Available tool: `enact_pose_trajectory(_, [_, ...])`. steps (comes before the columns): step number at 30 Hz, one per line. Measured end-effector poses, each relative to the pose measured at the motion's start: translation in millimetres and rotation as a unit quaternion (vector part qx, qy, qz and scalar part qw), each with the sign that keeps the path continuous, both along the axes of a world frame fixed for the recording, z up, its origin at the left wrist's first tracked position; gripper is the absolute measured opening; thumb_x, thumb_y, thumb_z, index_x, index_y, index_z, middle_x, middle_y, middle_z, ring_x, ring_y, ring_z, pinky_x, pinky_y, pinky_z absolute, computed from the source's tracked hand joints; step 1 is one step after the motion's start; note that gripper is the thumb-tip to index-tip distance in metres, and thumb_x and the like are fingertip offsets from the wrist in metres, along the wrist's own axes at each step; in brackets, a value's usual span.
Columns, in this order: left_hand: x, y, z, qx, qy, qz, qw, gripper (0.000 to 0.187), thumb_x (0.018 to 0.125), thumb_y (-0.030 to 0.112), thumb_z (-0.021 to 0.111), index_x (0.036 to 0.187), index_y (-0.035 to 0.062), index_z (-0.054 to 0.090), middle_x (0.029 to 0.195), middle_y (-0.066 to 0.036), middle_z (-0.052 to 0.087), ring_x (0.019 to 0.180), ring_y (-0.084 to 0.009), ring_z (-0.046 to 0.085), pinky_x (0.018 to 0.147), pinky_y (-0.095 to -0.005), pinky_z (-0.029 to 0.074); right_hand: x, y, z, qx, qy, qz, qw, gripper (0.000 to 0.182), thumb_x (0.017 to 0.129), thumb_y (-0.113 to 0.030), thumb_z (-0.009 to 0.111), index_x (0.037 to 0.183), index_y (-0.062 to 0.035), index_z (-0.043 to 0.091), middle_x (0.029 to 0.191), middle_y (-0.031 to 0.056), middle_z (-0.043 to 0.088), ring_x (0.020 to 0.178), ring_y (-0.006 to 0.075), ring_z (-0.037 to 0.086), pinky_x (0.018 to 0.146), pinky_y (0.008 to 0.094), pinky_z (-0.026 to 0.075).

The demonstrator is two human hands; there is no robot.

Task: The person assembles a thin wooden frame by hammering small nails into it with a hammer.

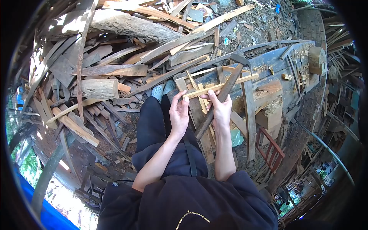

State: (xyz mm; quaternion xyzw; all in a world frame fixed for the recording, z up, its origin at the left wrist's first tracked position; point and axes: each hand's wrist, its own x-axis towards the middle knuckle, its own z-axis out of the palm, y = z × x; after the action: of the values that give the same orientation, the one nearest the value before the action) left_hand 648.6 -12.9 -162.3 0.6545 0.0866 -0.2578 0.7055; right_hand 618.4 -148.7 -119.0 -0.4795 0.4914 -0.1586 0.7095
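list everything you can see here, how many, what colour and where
Wood strip: one, yellow-brown, centre
Hammer: one, dark, centre, crossing the strip
Long log: one, grey-brown, upper left
Short log: one, brown, left
Wood block: one, brown, upper right
Scrap wood: too many to count, brown and grey, all around
Wooden frame: one, red, lower right
Thin sheet: one, pale green, right of centre
Shoes: two, pale, left of centre
Trousers: one pair, black, centre
Left hand: one, bare, at the strip's left end
Right hand: one, bare, holding strip and hammer
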Motion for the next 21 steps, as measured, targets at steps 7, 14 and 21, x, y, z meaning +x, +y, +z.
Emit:
enact_pose_trajectory(7, [-3.8,-3.7,18.0,-0.019,0.063,0.013,0.998,0.038,0.112,0.027,0.054,0.146,0.0087,0.054,0.101,0.0,0.062,0.083,-0.0034,0.048,0.074,-0.0214,0.041,-4.0,4.5,-3.4,-0.024,0.011,0.002,1.0,0.022,0.096,-0.005,0.075,0.097,-0.0057,0.053,0.09,0.0102,0.069,0.082,0.0235,0.078,0.048,0.0223,0.051])
enact_pose_trajectory(14, [-2.5,-14.7,22.5,-0.073,0.134,0.067,0.986,0.04,0.113,0.031,0.053,0.147,0.0101,0.049,0.117,-0.007,0.066,0.111,-0.0111,0.057,0.101,-0.0273,0.042,-2.7,3.6,-0.3,-0.016,0.008,0.005,1.0,0.024,0.096,-0.007,0.077,0.096,-0.0058,0.053,0.089,0.0099,0.069,0.08,0.0238,0.078,0.048,0.0227,0.051])
enact_pose_trajectory(21, [-2.5,-19.1,24.4,-0.074,0.116,0.059,0.989,0.031,0.113,0.031,0.052,0.134,0.009,0.052,0.121,-0.009,0.065,0.112,-0.0121,0.058,0.102,-0.0293,0.042,-4.7,-0.1,-1.9,-0.012,0.011,0.014,1.0,0.022,0.096,-0.01,0.078,0.094,-0.0034,0.057,0.084,0.0081,0.068,0.069,0.0191,0.074,0.047,0.0227,0.048])
